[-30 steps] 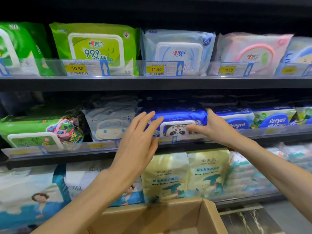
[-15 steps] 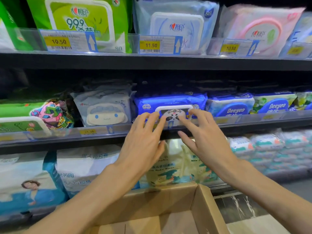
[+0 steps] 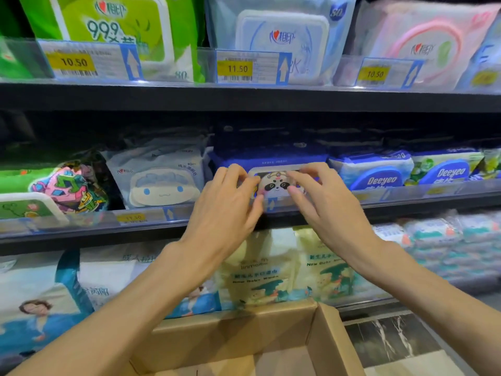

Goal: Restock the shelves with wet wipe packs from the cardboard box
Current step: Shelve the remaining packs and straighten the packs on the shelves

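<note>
Middle shelf [image 3: 81, 226]: blue panda pack [image 3: 271, 158] between left hand [image 3: 225, 210] and right hand [image 3: 325, 202]; fingers [image 3: 295, 191] spread, touching lid.

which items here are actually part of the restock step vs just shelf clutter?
In play:
- blue panda pack, middle shelf
- left hand and right hand, fingers on its panda lid
- cardboard box below

Just there:
- grey cartoon-face pack
- Deeyeo packs
- green 99.9 pack
- price tags
</note>
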Available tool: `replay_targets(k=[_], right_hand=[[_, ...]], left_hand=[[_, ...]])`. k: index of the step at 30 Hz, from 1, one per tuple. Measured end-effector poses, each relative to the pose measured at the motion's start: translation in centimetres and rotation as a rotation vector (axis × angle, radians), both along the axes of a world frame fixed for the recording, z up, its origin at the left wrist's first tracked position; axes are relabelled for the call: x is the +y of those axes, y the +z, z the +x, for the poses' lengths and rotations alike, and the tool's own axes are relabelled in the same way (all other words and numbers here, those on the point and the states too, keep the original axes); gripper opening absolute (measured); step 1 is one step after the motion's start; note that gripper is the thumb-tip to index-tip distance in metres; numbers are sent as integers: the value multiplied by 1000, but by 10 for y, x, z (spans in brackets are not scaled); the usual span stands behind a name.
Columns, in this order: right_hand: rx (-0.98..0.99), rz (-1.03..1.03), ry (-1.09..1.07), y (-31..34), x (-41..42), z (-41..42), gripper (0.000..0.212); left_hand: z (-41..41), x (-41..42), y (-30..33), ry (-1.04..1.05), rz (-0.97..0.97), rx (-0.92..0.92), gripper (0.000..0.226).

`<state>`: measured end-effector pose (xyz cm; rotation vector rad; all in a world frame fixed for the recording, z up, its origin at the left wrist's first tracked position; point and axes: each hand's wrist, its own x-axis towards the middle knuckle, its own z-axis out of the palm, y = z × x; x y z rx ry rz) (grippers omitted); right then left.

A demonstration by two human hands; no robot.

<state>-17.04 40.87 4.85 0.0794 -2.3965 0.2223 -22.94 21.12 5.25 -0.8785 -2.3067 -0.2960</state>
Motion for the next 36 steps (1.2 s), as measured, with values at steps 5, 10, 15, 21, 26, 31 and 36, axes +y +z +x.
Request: replay_targets(k=[5, 10, 15, 21, 26, 31, 36], right_hand=[[-48, 153, -72, 42, 17, -26, 69], [-214, 283, -156, 46, 12, -37, 80], [-186, 290, -224, 44, 3, -38, 79], [-196, 344, -263, 46, -4, -35, 78], [-231, 356, -210, 55, 8, -37, 89], [-224, 411, -306, 48, -5, -35, 83], [-211, 393, -265, 51, -3, -36, 80]], left_hand=[[-24, 9, 33, 98, -85, 58, 73], [-42, 16, 37, 58, -77, -72, 66], [-52, 14, 30, 22, -34, -82, 66], [-52, 13, 31, 24, -43, -65, 66], [-50, 15, 30, 77, -75, -117, 81], [-51, 12, 35, 63, -67, -159, 74], [-47, 15, 36, 106, -100, -127, 73]])
